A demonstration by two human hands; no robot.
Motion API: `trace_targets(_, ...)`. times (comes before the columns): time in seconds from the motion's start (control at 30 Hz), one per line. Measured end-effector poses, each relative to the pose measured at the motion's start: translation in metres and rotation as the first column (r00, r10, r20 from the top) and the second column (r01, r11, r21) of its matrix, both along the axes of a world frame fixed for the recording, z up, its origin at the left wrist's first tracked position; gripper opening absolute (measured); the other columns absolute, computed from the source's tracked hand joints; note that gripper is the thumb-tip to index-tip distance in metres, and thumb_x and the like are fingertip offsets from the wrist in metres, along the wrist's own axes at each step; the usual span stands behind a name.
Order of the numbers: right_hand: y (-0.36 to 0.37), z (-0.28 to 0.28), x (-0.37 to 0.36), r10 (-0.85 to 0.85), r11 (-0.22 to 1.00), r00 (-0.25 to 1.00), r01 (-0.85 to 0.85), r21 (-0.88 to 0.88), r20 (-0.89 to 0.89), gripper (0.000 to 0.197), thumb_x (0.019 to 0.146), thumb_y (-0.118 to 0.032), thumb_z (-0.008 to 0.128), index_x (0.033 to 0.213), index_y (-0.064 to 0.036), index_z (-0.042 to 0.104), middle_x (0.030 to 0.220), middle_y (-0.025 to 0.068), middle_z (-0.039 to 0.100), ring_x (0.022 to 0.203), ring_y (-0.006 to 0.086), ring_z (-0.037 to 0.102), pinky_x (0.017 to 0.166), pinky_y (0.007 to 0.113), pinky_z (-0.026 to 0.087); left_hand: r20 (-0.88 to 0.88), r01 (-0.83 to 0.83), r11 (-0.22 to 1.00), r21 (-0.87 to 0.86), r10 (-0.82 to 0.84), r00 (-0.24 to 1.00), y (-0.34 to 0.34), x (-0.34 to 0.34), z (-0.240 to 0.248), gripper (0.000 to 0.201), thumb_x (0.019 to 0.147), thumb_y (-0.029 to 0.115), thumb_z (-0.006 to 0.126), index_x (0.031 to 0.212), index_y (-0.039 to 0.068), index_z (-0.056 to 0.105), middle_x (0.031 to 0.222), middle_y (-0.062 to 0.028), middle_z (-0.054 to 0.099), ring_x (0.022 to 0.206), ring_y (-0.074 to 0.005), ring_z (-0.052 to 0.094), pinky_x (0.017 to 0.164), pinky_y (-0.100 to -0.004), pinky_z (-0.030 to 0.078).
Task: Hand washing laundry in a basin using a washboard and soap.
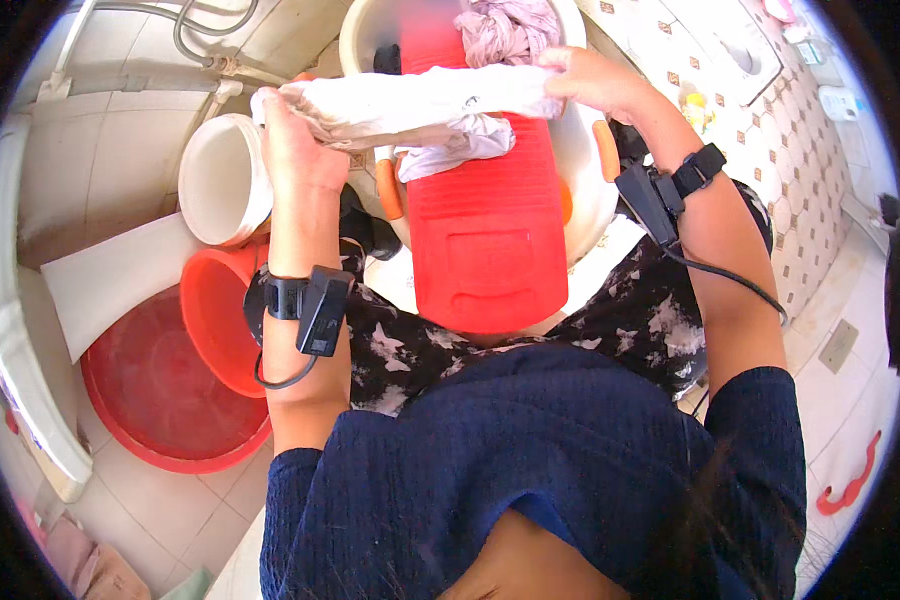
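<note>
A white garment is stretched sideways between my two hands, above a red washboard. My left hand is closed on its left end, where the cloth looks brownish. At the other end my right hand grips the cloth between thumb and fingers. A loose fold of it hangs onto the washboard's ridges. The board leans in a large white tub with orange handles, its near end toward my lap. Bunched pinkish cloth lies at the tub's far side.
To the left stand a white bucket, an orange-red bucket and a wide red basin. Pipes run along the tiled wall. Bottles stand at the far right. A red strip lies at the lower right.
</note>
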State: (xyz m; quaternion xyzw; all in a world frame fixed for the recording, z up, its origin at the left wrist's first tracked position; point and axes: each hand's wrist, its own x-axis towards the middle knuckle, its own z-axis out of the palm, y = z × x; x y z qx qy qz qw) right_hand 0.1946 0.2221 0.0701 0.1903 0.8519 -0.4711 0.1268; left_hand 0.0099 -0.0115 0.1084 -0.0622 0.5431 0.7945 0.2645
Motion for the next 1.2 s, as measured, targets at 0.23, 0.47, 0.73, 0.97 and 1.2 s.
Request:
trace_targets(0.23,0.007,0.011,0.017,-0.452,0.729,0.891,0.347,-0.590,-0.035,0.016,0.080,-0.011,0.053,0.094,-0.0041,0.051,0.085,0.0065,0.057,0.078,0.0141,0.055,0.069,0.028,0.045,0.047,0.077,0.980,-0.185,-0.069,0.996,-0.006,0.013,-0.013,0.030,0.090,0.030,0.040,0.100,0.004,0.053,0.094,-0.0092,0.057,0.086,-0.0234,0.057,0.078,-0.0393,0.047)
trace_targets(0.47,0.001,0.029,0.012,-0.502,0.373,0.863,0.157,-0.914,-0.056,0.021,0.085,-0.009,0.050,0.106,-0.0061,0.049,0.094,0.0084,0.057,0.086,0.0188,0.057,0.076,0.034,0.048,0.242,0.718,0.152,-0.679,-0.877,0.415,0.005,0.039,-0.042,0.042,0.073,0.028,0.064,0.100,-0.003,0.054,0.087,-0.0095,0.059,0.075,-0.0157,0.056,0.064,-0.0297,0.046)
trace_targets(0.73,-0.018,0.062,0.009,-0.429,0.120,0.903,0.099,-0.988,0.039,0.030,0.084,-0.006,0.047,0.114,-0.0021,0.046,0.101,0.0143,0.057,0.092,0.0243,0.059,0.079,0.033,0.050,-0.348,0.735,0.578,-0.355,-0.811,0.470,0.062,0.092,-0.014,0.062,0.073,0.009,0.065,0.127,0.007,0.035,0.077,-0.0051,0.054,0.060,-0.0096,0.050,0.041,-0.0227,0.043)
trace_targets(0.97,-0.010,0.065,0.011,-0.503,0.051,0.846,0.235,-0.971,0.178,0.024,0.082,-0.006,0.045,0.104,0.0032,0.050,0.100,0.0140,0.058,0.090,0.0251,0.060,0.080,0.034,0.049,-0.218,0.739,0.655,-0.156,-0.753,0.621,0.078,0.087,-0.005,0.044,0.085,0.002,0.049,0.127,0.011,0.040,0.099,-0.0056,0.057,0.069,-0.0085,0.052,0.062,-0.0239,0.047)
trace_targets(1.2,0.053,0.074,0.019,-0.386,0.613,0.916,0.340,-0.713,0.105,0.039,0.083,-0.022,0.053,0.114,0.0012,0.048,0.100,0.0124,0.060,0.086,0.0188,0.060,0.071,0.029,0.050,-0.060,0.684,0.677,0.271,-0.697,0.714,0.091,0.066,-0.008,0.039,0.090,0.028,0.043,0.121,0.003,0.046,0.114,-0.0079,0.054,0.102,-0.0166,0.052,0.087,-0.0307,0.042)
